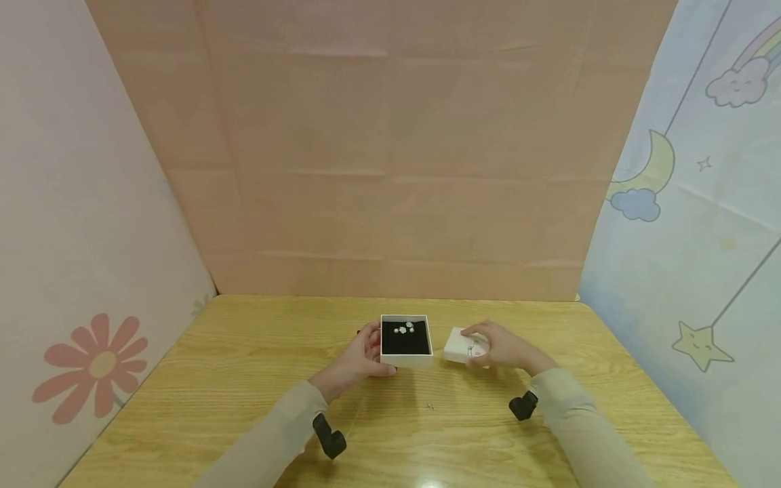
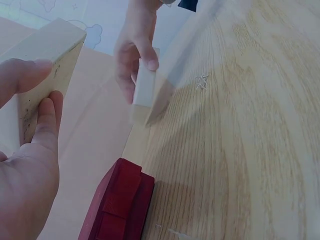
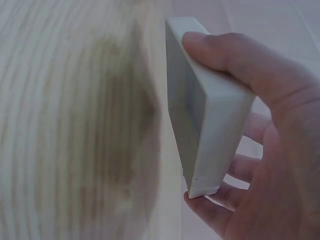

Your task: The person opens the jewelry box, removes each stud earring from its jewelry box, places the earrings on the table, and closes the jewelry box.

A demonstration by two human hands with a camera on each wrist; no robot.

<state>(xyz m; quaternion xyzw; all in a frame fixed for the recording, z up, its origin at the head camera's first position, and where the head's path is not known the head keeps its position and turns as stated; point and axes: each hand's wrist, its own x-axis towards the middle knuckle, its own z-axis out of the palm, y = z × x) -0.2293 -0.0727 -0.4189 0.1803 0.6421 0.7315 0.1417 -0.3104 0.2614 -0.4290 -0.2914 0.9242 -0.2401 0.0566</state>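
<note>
My left hand (image 1: 355, 360) grips a white jewelry box base (image 1: 406, 361) by its left side, raised above the table. Inside it, on a black pad (image 1: 405, 344), lie several small white earrings (image 1: 403, 330). To the right, my right hand (image 1: 503, 349) holds the white box lid (image 1: 459, 347) across its width. In the right wrist view the lid's hollow side (image 3: 187, 95) faces the table, with the thumb on one edge and fingertips on the opposite one. A gap separates lid and base.
Behind my left hand, a red box with a ribbon band (image 2: 120, 200) sits on the wooden table (image 1: 244, 379). A few tiny silvery pieces (image 1: 430, 407) lie in front of the white box. Paper-like walls (image 1: 390, 169) enclose the table at the back and sides.
</note>
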